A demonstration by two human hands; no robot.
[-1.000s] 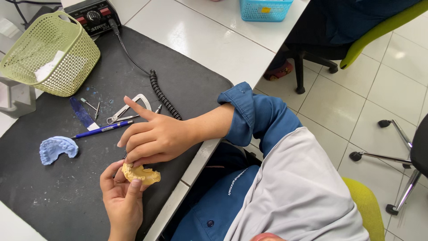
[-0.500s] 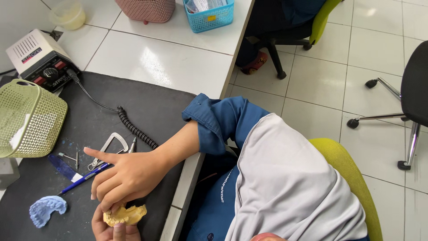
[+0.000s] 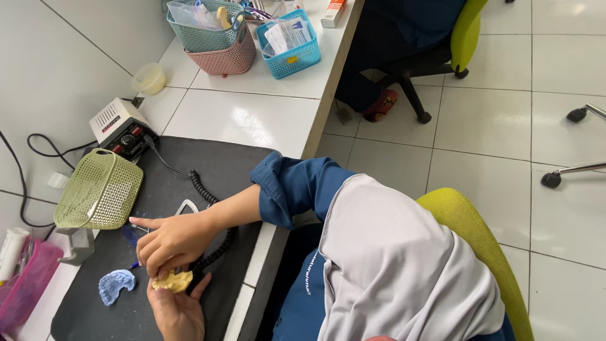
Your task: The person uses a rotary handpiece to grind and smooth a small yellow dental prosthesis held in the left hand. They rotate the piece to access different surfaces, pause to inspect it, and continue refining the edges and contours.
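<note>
1. Left hand (image 3: pixel 180 309) – palm up at 6 o'clock on the black mat (image 3: pixel 208 164), fingers curled under the yellow dental cast (image 3: pixel 172 281), cradling it.
2. Right hand (image 3: pixel 173 243) comes in from 3 o'clock, sits on top of the cast; thumb and bent fingers pinch its upper edge, index finger stretched out toward 9 o'clock.
3. Cast lies between both hands, touching both; long axis roughly 9-to-3. Right hand is above it, left hand below.
4. Blue dental cast (image 3: pixel 115 285) – free on the mat at 9 o'clock from the yellow one, near, not touching.
5. Green basket (image 3: pixel 101 189) on its side at 11 o'clock; coiled cord (image 3: pixel 211 252) runs under the right wrist.
</note>
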